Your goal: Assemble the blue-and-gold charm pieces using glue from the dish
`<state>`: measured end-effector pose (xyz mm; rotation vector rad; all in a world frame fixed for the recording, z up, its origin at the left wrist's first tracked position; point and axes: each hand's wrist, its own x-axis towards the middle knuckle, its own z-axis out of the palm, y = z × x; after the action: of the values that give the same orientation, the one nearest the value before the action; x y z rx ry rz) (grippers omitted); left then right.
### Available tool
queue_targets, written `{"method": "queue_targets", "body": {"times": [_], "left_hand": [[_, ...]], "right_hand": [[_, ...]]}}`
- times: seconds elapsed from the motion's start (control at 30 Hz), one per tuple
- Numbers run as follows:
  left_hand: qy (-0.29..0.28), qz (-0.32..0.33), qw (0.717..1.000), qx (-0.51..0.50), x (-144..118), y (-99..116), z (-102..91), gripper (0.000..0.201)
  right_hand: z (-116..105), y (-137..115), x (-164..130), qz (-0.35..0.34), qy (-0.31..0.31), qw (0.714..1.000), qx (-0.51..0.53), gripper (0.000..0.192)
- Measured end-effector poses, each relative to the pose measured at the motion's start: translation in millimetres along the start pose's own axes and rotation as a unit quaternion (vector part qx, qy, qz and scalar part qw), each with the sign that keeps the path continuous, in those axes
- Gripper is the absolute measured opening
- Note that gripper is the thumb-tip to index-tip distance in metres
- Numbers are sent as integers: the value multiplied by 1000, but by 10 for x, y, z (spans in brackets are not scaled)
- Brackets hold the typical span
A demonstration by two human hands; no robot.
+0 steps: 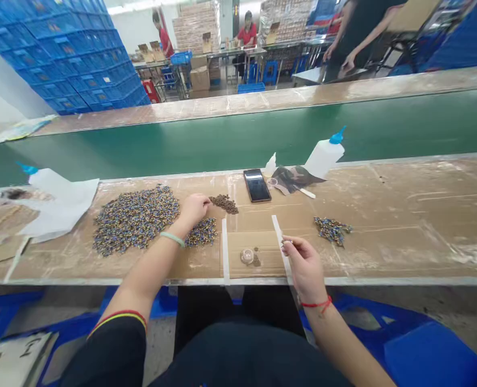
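My left hand (193, 208) reaches over the cardboard-covered bench, fingers closed at the edge of a small heap of dark brown bits (224, 203); whether it grips one I cannot tell. A big pile of small blue and brass parts (135, 217) lies just left of it, with a smaller cluster (201, 232) under the wrist. My right hand (305, 264) hovers near the front edge and pinches a tiny part (286, 242) between its fingertips. A small glue blob (248, 256) sits between the hands. Another little heap of parts (333, 230) lies to the right.
A black phone (256, 185) lies behind the heaps, beside a dark crumpled bag (292, 178) and white glue bottles with blue caps (324, 156) (47, 177). White paper (56, 207) is at left. A green conveyor belt (238, 141) runs behind. Other people work at far tables.
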<state>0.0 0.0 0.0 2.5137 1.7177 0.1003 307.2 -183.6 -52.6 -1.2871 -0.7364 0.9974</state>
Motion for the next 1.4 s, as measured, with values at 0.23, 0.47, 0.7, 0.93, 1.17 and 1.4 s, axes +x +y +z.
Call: {"method": "queue_targets", "body": {"times": [0.23, 0.47, 0.7, 0.93, 1.17, 1.4], "left_hand": [[18, 25, 999, 10, 82, 51, 17, 26], [34, 53, 997, 41, 72, 23, 100, 29], [-7, 89, 995, 51, 198, -28, 119, 25], [-31, 103, 992, -69, 301, -10, -2, 21], [29, 85, 921, -378, -5, 153, -221, 26], [46, 85, 758, -645, -576, 717, -464, 48]], "right_hand": [[-60, 76, 7, -4, 33, 999, 8, 42], [-9, 107, 0, -18, 34, 999, 11, 41], [-1, 185, 58, -21, 38, 999, 17, 46], [1, 230, 105, -25, 43, 998, 24, 46], [-77, 314, 183, -25, 46, 998, 29, 49], [-67, 215, 207, -29, 48, 998, 25, 46]]}}
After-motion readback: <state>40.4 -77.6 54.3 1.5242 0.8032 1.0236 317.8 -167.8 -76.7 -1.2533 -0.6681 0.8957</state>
